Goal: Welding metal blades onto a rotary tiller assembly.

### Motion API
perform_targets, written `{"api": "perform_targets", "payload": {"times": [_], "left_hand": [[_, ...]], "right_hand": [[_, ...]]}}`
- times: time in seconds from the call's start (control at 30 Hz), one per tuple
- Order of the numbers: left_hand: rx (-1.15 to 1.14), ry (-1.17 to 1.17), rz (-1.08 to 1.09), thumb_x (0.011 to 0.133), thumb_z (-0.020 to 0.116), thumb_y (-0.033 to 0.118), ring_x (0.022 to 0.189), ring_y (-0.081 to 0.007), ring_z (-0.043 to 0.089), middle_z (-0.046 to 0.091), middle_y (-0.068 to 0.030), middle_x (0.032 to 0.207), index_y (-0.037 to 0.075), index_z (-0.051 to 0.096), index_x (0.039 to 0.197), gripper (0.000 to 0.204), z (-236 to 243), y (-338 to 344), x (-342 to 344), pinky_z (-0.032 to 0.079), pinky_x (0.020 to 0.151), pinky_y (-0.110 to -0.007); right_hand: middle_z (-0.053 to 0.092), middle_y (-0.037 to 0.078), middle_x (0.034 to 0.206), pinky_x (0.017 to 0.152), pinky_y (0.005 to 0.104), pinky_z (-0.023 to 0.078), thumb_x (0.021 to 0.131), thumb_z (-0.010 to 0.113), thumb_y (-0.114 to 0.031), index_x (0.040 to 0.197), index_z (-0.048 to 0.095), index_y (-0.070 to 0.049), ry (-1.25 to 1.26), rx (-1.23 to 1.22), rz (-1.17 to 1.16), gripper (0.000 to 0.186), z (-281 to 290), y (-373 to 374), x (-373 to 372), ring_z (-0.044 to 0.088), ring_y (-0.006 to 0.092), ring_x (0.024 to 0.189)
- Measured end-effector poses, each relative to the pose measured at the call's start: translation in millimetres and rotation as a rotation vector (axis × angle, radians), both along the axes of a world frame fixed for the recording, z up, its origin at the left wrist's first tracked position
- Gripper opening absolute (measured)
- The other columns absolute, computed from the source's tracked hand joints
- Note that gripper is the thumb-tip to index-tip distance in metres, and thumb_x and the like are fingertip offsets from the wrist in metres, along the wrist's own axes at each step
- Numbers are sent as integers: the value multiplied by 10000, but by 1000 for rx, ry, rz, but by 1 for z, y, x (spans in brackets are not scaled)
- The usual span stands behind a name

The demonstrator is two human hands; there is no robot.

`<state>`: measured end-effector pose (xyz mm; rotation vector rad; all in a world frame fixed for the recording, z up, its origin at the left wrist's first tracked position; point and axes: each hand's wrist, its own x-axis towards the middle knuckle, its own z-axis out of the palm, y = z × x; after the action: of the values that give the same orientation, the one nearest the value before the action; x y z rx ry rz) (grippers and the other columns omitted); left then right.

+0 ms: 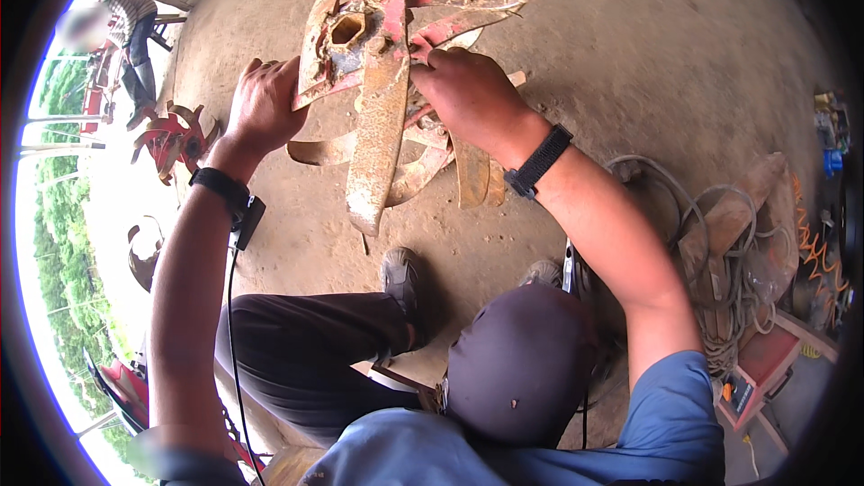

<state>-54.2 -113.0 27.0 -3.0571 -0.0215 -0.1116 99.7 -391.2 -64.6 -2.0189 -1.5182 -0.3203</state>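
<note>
A muddy tiller blade rotor [382, 117], with faded red plates, curved blades and a hexagonal hub hole, is held up in front of me. My left hand [265, 103] is closed on the edge at its left side. On its right side, my right hand [463, 90] grips near the red blade mounts; its fingertips are partly hidden. More rusty curved blades [423, 171] show beneath, close to the floor. Whether they belong to the same rotor or another one, I cannot tell.
Another red bladed rotor [171, 139] lies on the floor at left, with a curved metal piece [144, 252] nearer me. A person [135, 36] is at the far left. Coiled grey hose [720, 306] and a red box [765, 369] are at right.
</note>
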Motion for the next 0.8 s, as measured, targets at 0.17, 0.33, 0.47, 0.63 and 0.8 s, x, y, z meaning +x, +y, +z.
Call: {"api": "perform_targets", "payload": {"times": [0.17, 0.33, 0.47, 0.63, 0.8], "left_hand": [[26, -18, -10, 835, 708, 83, 941, -403, 660, 685, -171, 913, 63, 643, 1061, 237, 2, -2, 2, 480, 905, -489], [24, -9, -21, 842, 712, 96, 947, -400, 661, 688, -172, 914, 57, 645, 1066, 237, 5, -6, -1, 485, 918, -493], [57, -14, -8, 864, 721, 115, 971, -398, 671, 705, -173, 943, 60, 658, 1084, 236, -1, 1, -10, 494, 964, -516], [40, 31, 275, 873, 750, 128, 1061, -411, 689, 732, -224, 1099, 56, 696, 1274, 411, -27, 52, -16, 561, 899, -515], [293, 42, 103, 1082, 597, 264, 1240, -461, 642, 653, -314, 1335, 25, 627, 1446, 436, -46, 150, 15, 516, 1067, -523]], "right_hand": [[757, 141, 894, 745, 439, 621, 969, 657, -143, 882, 730, -56, 268, 140, -2, 143, -5, 13, 1, 761, 317, 784], [668, -13, 701, 552, 279, 472, 1027, 725, -216, 1038, 775, -16, 1045, 704, -215, 206, -16, -13, 52, 570, 70, 601], [758, 69, 785, 616, 335, 524, 1019, 734, -199, 1050, 774, -30, 806, 282, -596, 177, -46, -106, 77, 678, 144, 662], [781, 185, 1118, 905, 412, 600, 961, 701, -11, 1298, 735, -38, 549, -21, -188, 340, -131, -185, -26, 770, 328, 988], [775, 121, 1138, 810, 462, 602, 972, 713, -164, 1244, 745, -111, 891, -238, -428, 280, -131, -251, -182, 751, 371, 932]]}}
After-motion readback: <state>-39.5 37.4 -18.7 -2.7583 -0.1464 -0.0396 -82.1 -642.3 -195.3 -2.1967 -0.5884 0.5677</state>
